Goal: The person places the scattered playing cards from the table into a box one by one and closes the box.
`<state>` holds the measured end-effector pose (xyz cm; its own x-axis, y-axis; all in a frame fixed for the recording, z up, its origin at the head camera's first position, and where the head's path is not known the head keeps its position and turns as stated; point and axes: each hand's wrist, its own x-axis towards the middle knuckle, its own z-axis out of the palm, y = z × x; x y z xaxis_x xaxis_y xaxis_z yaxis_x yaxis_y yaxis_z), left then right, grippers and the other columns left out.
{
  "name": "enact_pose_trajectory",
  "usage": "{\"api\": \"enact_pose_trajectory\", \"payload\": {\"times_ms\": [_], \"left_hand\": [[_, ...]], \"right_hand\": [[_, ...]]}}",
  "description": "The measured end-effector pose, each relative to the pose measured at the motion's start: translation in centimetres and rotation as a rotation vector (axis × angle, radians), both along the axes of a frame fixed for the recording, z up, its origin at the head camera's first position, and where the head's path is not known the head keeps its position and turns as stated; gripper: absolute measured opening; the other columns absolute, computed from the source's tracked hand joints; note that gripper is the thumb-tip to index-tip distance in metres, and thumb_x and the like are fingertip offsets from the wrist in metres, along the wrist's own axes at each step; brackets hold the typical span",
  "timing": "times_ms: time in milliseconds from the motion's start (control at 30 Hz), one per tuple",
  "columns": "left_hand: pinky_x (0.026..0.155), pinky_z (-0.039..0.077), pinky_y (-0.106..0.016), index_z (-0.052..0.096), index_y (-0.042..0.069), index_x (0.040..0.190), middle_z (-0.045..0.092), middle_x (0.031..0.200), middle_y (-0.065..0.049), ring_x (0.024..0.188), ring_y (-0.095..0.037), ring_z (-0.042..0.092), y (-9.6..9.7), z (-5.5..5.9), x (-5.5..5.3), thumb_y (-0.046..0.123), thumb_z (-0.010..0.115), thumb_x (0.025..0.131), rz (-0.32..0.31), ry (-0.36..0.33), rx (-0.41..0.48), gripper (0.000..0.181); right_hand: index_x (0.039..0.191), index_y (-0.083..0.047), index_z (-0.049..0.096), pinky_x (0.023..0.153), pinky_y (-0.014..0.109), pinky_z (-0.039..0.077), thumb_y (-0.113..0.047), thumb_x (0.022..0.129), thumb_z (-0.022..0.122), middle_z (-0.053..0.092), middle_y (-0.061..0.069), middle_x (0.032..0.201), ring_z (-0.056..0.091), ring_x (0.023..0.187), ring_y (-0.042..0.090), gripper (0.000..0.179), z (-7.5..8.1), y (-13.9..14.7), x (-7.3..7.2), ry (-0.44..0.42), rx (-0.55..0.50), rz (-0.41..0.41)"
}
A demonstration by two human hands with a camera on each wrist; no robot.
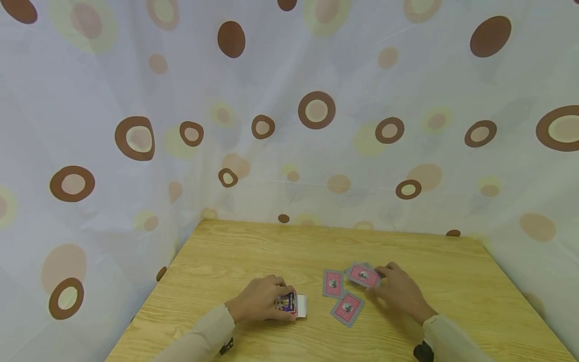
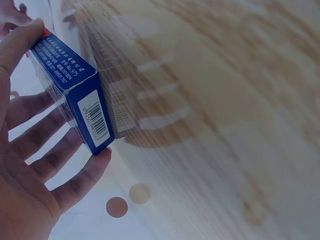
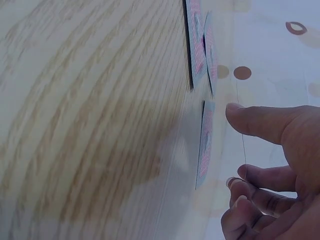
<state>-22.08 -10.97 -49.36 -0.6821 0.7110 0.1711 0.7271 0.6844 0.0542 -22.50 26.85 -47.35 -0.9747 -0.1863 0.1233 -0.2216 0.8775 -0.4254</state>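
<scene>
My left hand (image 1: 262,300) grips a playing card box (image 1: 286,302) low over the wooden table, its white flap (image 1: 302,305) out toward the right. From the left wrist, the box (image 2: 87,90) shows blue sides and a barcode, with the thumb on one side and fingers on the other. My right hand (image 1: 400,291) pinches a red-backed playing card (image 1: 363,275) by its near end. Seen edge-on in the right wrist view, that card (image 3: 240,140) is a thin line between thumb and fingers. Beneath or behind it, another card's grey border shows.
Two red-backed cards, one upright (image 1: 333,284) and one slanted (image 1: 347,307), lie face down between the hands. The wooden table (image 1: 289,241) meets spotted white sheeting (image 1: 344,151) at the back and sides.
</scene>
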Motion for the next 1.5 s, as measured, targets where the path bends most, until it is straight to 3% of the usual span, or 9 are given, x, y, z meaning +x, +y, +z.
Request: {"api": "enact_pose_trajectory", "payload": {"times_ms": [333, 733, 1200, 1500], "left_hand": [[0.062, 0.046, -0.019, 0.063, 0.026, 0.127, 0.062, 0.112, 0.003, 0.086, -0.006, 0.054, 0.0, 0.1, 0.1, 0.08, 0.048, 0.076, 0.002, -0.004, -0.003, 0.076], [0.064, 0.046, -0.019, 0.062, 0.026, 0.128, 0.061, 0.112, 0.005, 0.088, -0.005, 0.054, 0.1, 0.0, 0.1, 0.08, 0.048, 0.076, 0.007, -0.012, -0.007, 0.076], [0.065, 0.047, -0.019, 0.062, 0.026, 0.128, 0.062, 0.112, 0.005, 0.088, -0.006, 0.054, 0.1, 0.2, 0.1, 0.08, 0.049, 0.075, 0.016, -0.024, -0.011, 0.076], [0.065, 0.047, -0.02, 0.062, 0.027, 0.128, 0.062, 0.112, 0.005, 0.09, -0.007, 0.055, 0.1, 0.1, 0.1, 0.08, 0.047, 0.076, 0.008, -0.012, -0.008, 0.076]], "right_hand": [[0.124, 0.003, 0.06, 0.072, 0.041, 0.05, -0.044, 0.075, 0.078, 0.056, 0.01, 0.109, 0.057, 0.085, 0.019, 0.07, -0.1, -0.8, 0.2, 0.006, -0.011, 0.01], [0.127, 0.004, 0.058, 0.068, 0.035, 0.049, -0.046, 0.074, 0.078, 0.056, 0.007, 0.107, 0.056, 0.082, 0.015, 0.075, -0.3, -1.8, 0.7, 0.021, -0.046, 0.056], [0.119, 0.0, 0.063, 0.08, 0.045, 0.051, -0.043, 0.072, 0.08, 0.057, 0.006, 0.11, 0.059, 0.096, 0.024, 0.066, -0.1, -3.5, 1.7, 0.04, -0.074, 0.094], [0.121, 0.003, 0.061, 0.086, 0.051, 0.048, -0.041, 0.071, 0.081, 0.056, 0.017, 0.123, 0.058, 0.106, 0.036, 0.069, 0.0, -4.4, 2.1, 0.079, -0.067, 0.134]]}}
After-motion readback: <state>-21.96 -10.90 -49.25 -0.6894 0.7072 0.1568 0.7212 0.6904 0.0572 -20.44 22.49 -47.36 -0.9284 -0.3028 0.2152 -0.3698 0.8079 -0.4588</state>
